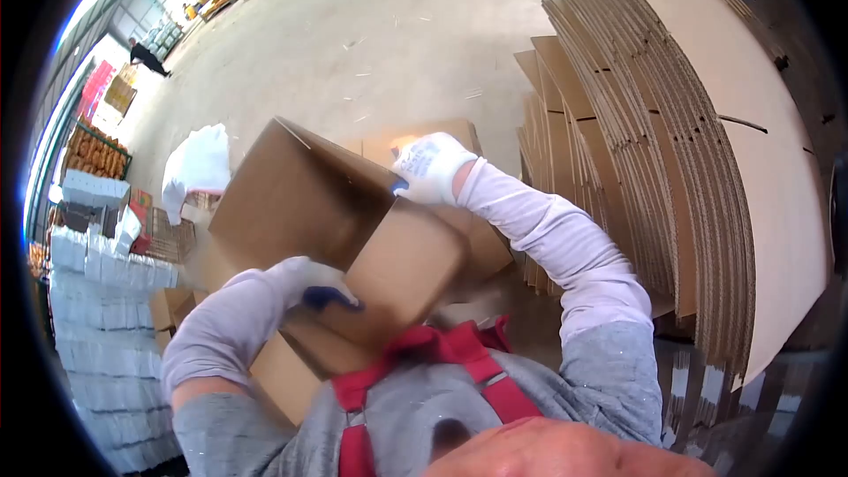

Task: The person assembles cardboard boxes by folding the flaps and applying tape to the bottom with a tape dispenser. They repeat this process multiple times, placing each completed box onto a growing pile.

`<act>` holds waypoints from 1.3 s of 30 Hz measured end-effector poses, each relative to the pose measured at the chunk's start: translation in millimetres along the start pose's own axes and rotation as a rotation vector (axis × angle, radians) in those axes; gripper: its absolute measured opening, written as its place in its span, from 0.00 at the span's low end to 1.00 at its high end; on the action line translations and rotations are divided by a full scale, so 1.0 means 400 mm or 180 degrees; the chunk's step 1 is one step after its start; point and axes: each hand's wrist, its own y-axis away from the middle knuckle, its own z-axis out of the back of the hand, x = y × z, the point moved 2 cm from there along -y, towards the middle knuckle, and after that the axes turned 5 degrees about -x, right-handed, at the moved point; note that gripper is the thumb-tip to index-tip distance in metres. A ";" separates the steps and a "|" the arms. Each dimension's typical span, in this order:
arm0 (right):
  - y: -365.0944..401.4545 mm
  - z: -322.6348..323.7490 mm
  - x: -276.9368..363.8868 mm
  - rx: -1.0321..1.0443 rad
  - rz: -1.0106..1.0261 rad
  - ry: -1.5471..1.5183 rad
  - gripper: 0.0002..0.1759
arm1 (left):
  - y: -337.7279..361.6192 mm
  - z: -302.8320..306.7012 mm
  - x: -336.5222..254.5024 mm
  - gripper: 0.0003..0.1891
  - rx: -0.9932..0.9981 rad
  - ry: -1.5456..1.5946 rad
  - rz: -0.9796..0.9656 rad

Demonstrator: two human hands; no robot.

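Note:
I hold a brown cardboard box (291, 194) in front of my chest, tilted, with its flaps partly folded. My left hand (314, 283), in a white glove with blue fingertips, presses on the near flap (402, 269). My right hand (430, 168), also gloved, grips the box's far top edge. Both arms wear pale sleeves.
A tall stack of flat cardboard sheets (671, 141) leans at the right. Stacked white packs (102, 300) and crates of produce (93, 155) stand at the left. A white bag (199, 163) lies beyond the box. Bare concrete floor (380, 26) stretches ahead; a person (146, 55) bends over far off.

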 end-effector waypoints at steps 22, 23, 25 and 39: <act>0.024 -0.380 0.247 -0.1616 0.0007 0.1017 0.18 | 0.164 0.241 0.324 0.13 -0.3685 0.2457 -0.2221; 0.046 -0.344 0.210 -0.1747 0.0063 0.0492 0.13 | 0.187 0.239 0.332 0.13 -0.4936 0.1098 -0.1438; 0.046 -0.296 0.196 -0.1205 -0.0159 0.0600 0.11 | 0.142 0.311 0.345 0.22 -0.5582 0.0447 -0.0985; -0.066 -0.155 0.284 -0.1669 -0.0534 -0.5624 0.14 | -0.197 0.390 0.197 0.32 -0.5384 -0.0121 0.0327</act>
